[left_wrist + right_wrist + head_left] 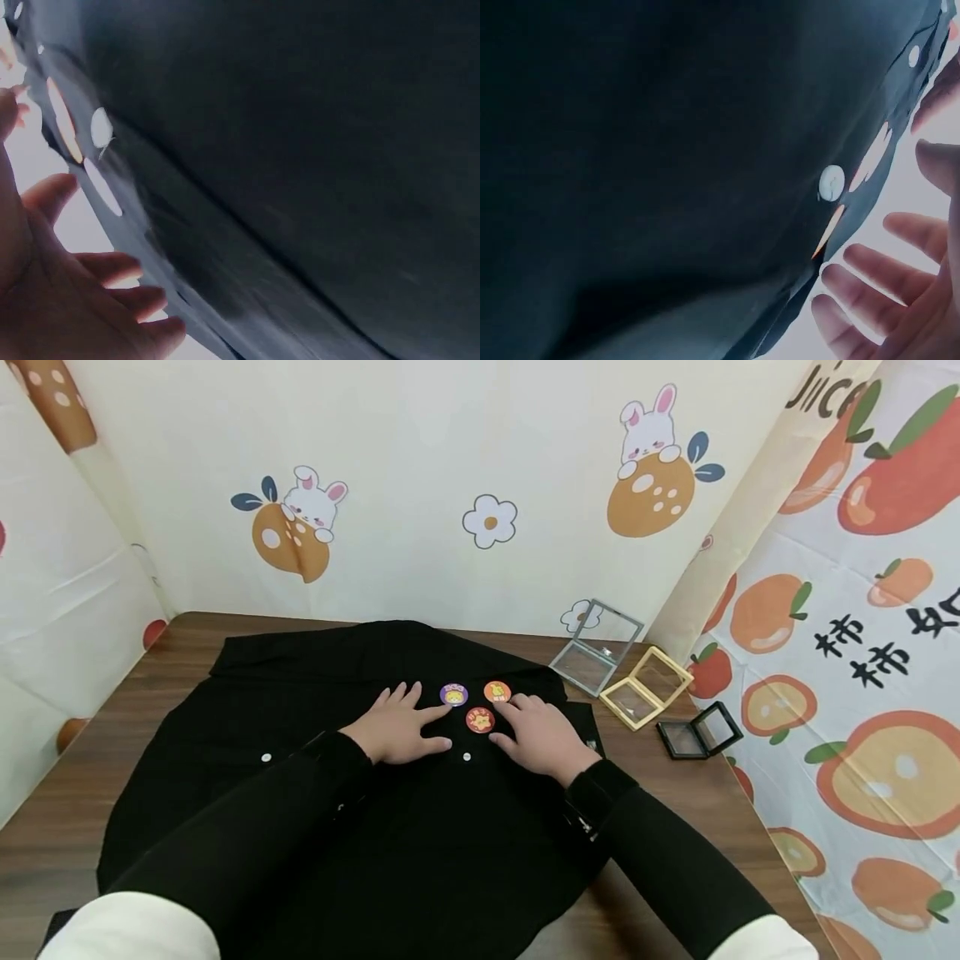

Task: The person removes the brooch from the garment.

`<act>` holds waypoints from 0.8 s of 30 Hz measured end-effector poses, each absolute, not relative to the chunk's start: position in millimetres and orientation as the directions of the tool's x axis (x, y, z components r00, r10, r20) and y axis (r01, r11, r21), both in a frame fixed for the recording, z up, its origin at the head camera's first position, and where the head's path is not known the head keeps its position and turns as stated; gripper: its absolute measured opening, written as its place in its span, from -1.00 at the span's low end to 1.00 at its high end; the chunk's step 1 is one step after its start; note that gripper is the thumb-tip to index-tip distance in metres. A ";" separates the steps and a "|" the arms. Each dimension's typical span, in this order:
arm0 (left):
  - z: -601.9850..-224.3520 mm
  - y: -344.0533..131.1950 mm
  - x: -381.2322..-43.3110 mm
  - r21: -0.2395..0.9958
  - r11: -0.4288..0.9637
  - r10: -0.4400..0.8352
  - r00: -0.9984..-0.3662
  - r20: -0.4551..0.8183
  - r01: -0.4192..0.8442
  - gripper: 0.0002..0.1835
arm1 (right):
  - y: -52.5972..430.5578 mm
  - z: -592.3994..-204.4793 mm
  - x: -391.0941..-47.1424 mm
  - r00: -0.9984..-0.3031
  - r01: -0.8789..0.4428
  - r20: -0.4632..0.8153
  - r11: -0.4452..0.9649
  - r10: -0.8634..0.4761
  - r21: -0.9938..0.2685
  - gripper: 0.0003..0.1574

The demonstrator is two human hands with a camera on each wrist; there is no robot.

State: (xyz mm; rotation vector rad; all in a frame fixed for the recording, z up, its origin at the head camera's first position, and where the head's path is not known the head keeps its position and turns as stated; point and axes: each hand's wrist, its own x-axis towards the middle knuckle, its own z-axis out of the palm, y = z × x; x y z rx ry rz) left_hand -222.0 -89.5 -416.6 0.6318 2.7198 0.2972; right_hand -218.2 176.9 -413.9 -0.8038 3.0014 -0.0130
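Observation:
A black buttoned shirt (420, 860) lies spread on the table. Three round badges sit on it: a purple one (453, 694), an orange one (497, 692) and, just below them, a red one (480, 720). My left hand (396, 727) rests palm down on the cloth, fingers spread, index fingertip at the purple badge's lower edge. On the other side, my right hand (546, 735) lies with its index fingertip at the orange badge's rim. In the left wrist view a white button (101, 127) shows beside badges seen edge-on. Extended fingers (864, 292) appear in the right wrist view.
To the right stand three hinged frames with clear panes: a grey one (588, 667), a yellow one (647, 693) and a black one (682, 739). Printed cloth (420, 560) hangs behind the wooden table (45, 835) and along both sides.

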 end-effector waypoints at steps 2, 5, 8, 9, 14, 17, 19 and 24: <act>-416.4 -86.9 -226.1 0.280 0.877 0.464 -0.843 -0.274 0.392 -0.22 | 173.3 -416.6 -225.1 -0.859 -0.511 -0.032 0.860 -0.511 -0.008 -0.27; -415.6 -83.0 -231.8 0.291 0.867 0.480 -0.837 -0.262 0.406 -0.21 | 167.7 -418.5 -234.3 -0.866 -0.495 -0.063 0.868 -0.497 -0.035 -0.28; -414.5 -79.6 -235.4 0.307 0.863 0.483 -0.834 -0.266 0.402 -0.20 | 165.3 -419.9 -240.2 -0.877 -0.464 -0.108 0.883 -0.469 -0.065 -0.27; -414.1 -78.7 -236.0 0.314 0.863 0.482 -0.833 -0.272 0.397 -0.20 | 165.3 -421.1 -241.5 -0.878 -0.457 -0.121 0.886 -0.463 -0.076 -0.28; -409.1 -76.9 -239.0 0.355 0.865 0.469 -0.824 -0.318 0.355 -0.22 | 165.8 -421.2 -247.9 -0.876 -0.446 -0.149 0.889 -0.458 -0.107 -0.33; -408.3 -75.6 -240.4 0.372 0.867 0.464 -0.808 -0.363 0.331 -0.23 | 166.7 -421.4 -249.9 -0.872 -0.452 -0.144 0.882 -0.468 -0.129 -0.36; -408.9 -74.7 -240.7 0.372 0.869 0.464 -0.796 -0.388 0.325 -0.23 | 167.1 -421.9 -251.1 -0.868 -0.457 -0.141 0.878 -0.476 -0.143 -0.36; -414.4 -73.2 -238.1 0.328 0.885 0.448 -0.798 -0.403 0.330 -0.20 | 167.2 -422.5 -252.3 -0.860 -0.465 -0.147 0.869 -0.489 -0.171 -0.36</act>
